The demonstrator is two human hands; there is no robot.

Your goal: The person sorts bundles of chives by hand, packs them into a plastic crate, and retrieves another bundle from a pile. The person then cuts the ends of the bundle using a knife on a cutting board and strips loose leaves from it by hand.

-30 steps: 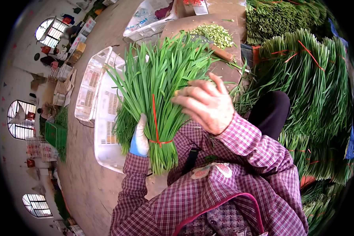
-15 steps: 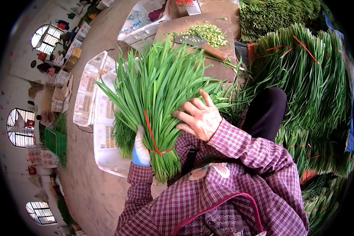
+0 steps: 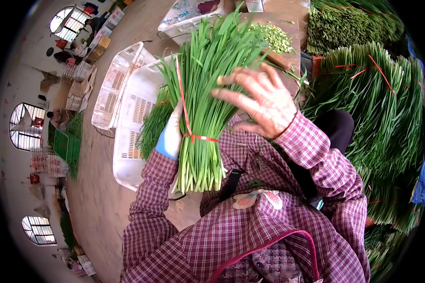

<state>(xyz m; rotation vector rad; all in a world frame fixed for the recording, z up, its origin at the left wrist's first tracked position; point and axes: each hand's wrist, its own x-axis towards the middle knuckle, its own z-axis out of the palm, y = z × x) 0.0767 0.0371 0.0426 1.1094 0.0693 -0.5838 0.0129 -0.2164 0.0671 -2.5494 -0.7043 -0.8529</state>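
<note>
One white crate (image 3: 123, 137) sits beyond one green bundle (image 3: 205, 106), which is held upright above the lap. Of two hands, the gloved left hand (image 3: 172, 134) grips its side; the right hand (image 3: 262, 104) spreads loosely by the leaves. One red band (image 3: 203, 138) rings the stalks.

Left arm (image 3: 148, 191) reaches forward, the left hand (image 3: 173, 135) gloved in white and blue and curled in a grip, thumb (image 3: 177, 112) pointing forward, other digits hidden. Right forearm (image 3: 316, 146) angles inward; the bare right hand (image 3: 264, 104) is raised, back showing, slightly blurred, fingers (image 3: 245, 80) loosely spread and pointing leftward
</note>
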